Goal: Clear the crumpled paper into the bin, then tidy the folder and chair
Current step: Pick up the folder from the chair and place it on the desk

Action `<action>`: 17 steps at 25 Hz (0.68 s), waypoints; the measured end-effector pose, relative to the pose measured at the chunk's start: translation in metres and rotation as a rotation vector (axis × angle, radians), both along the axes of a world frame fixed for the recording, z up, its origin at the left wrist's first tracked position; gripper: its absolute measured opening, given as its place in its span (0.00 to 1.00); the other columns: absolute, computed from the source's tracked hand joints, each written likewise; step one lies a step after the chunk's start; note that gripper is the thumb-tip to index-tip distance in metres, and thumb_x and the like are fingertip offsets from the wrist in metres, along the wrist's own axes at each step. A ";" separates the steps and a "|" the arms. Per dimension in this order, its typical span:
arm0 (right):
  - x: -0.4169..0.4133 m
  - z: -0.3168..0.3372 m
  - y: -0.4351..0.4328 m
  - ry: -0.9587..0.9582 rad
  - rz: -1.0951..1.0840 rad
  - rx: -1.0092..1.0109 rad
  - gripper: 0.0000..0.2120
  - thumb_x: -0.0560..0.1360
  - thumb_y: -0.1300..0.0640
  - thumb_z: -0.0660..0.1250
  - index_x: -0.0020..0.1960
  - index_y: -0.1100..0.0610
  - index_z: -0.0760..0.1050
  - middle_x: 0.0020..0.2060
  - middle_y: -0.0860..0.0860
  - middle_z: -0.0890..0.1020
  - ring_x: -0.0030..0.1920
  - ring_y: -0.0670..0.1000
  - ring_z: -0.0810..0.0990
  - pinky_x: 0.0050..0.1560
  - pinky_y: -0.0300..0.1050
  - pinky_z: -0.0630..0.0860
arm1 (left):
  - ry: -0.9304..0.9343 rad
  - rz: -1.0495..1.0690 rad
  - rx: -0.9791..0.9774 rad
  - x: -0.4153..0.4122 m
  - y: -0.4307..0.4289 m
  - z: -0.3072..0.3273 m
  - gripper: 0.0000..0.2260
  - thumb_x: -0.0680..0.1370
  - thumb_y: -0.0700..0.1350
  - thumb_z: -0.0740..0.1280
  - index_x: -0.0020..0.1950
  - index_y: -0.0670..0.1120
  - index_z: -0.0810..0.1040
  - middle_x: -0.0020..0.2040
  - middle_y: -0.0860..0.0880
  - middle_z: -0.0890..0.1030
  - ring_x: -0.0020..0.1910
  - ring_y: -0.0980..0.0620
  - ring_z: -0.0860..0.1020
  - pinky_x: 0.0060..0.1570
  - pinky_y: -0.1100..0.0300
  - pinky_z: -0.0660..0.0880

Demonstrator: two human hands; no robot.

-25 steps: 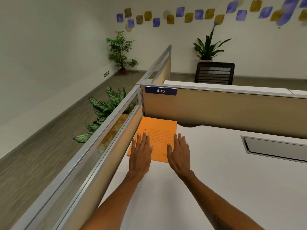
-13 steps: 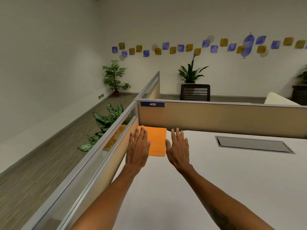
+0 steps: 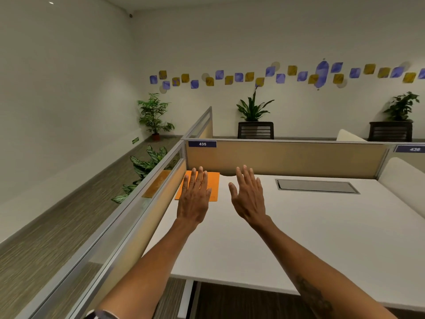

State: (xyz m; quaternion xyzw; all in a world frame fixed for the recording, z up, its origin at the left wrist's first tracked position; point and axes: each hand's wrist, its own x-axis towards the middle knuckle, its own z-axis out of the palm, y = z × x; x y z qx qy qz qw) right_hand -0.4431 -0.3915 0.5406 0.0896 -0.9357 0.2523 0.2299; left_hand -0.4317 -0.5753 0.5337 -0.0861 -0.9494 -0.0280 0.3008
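Orange card marked where the task stood: the folder lay flat in the far left corner of the white table, its edges roughly in line with the two partition walls that met under the label 435. The left hand was spread over the folder's near half, fingers straight and slightly apart, gripping nothing. Whether the palm actually touched the cover could not be told. The right hand was lifted clear of the table just to the right of the folder, fingers fanned and relaxed, empty.

No crumpled paper showed anywhere on the table and no bin was in view, so the paper step looked finished, though only that absence supported the judgement. The folder appeared placed and squared, or very nearly so. What seemed left was the chair: none belonging to this table was in view, and nothing showed whether it was tucked in. A grey cable hatch sat in the table, well apart to the right.
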 end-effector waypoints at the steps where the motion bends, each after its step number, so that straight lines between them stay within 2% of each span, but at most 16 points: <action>1: 0.009 0.000 0.005 0.004 0.004 0.008 0.28 0.84 0.45 0.51 0.81 0.53 0.51 0.81 0.52 0.50 0.81 0.53 0.45 0.78 0.52 0.43 | 0.001 0.003 -0.015 0.008 0.007 0.003 0.28 0.84 0.54 0.41 0.79 0.40 0.58 0.79 0.40 0.58 0.79 0.40 0.55 0.76 0.44 0.52; 8: 0.075 0.005 0.045 0.019 0.057 0.018 0.28 0.85 0.45 0.51 0.82 0.53 0.51 0.81 0.53 0.50 0.81 0.52 0.45 0.79 0.53 0.43 | 0.018 0.019 -0.067 0.069 0.055 0.023 0.25 0.84 0.48 0.55 0.78 0.39 0.59 0.79 0.38 0.59 0.78 0.38 0.56 0.77 0.42 0.54; 10: 0.098 0.007 0.065 0.016 0.072 0.027 0.28 0.85 0.45 0.51 0.82 0.52 0.51 0.81 0.53 0.50 0.81 0.52 0.44 0.79 0.53 0.43 | 0.010 0.046 -0.061 0.093 0.072 0.020 0.24 0.84 0.48 0.54 0.78 0.38 0.58 0.79 0.38 0.58 0.79 0.38 0.55 0.77 0.41 0.55; 13: 0.138 0.006 0.101 0.011 0.098 0.056 0.28 0.85 0.45 0.49 0.82 0.52 0.51 0.81 0.52 0.49 0.81 0.53 0.44 0.79 0.53 0.42 | -0.008 0.112 -0.061 0.135 0.101 0.010 0.24 0.85 0.50 0.47 0.78 0.39 0.58 0.79 0.38 0.58 0.79 0.39 0.54 0.77 0.41 0.54; 17: 0.187 0.005 0.149 -0.003 0.133 0.090 0.30 0.82 0.42 0.44 0.82 0.52 0.50 0.81 0.52 0.49 0.81 0.53 0.43 0.79 0.54 0.41 | -0.016 0.239 0.025 0.194 0.150 0.001 0.28 0.84 0.54 0.42 0.79 0.41 0.57 0.79 0.39 0.58 0.79 0.40 0.53 0.78 0.42 0.48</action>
